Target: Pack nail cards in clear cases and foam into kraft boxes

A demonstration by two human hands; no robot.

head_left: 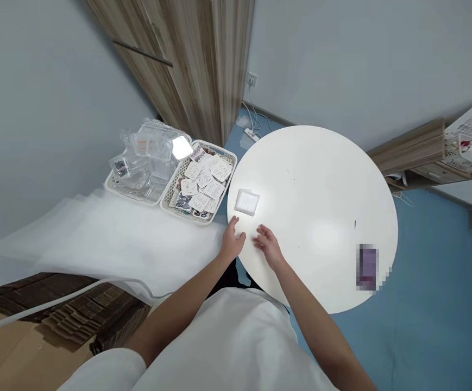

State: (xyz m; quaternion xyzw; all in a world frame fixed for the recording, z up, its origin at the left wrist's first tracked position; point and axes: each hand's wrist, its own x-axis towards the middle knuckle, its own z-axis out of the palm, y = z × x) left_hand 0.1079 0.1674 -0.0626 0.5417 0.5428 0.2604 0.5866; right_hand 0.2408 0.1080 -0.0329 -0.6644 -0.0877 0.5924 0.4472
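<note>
A small flat white packet [246, 202], wrapped in what looks like clear plastic, lies near the left edge of the round white table [313, 179]. Just below it is my left hand [232, 240], fingers apart and holding nothing. My right hand [268, 245] hovers to the right over the table edge, its fingers spread and slightly curled, with nothing in them. Neither hand visibly touches the packet. To the left, a white basket [234, 163] holds many printed cards [205, 182], some turned to show pictures.
Another basket [138, 199] holds clear plastic boxes [154, 152]. White translucent sheets [117, 244] spread at the left, above stacked brown cardboard [85, 315]. A blurred-out purple object [368, 266] lies at the table's right. A power strip [252, 134] sits on the floor behind.
</note>
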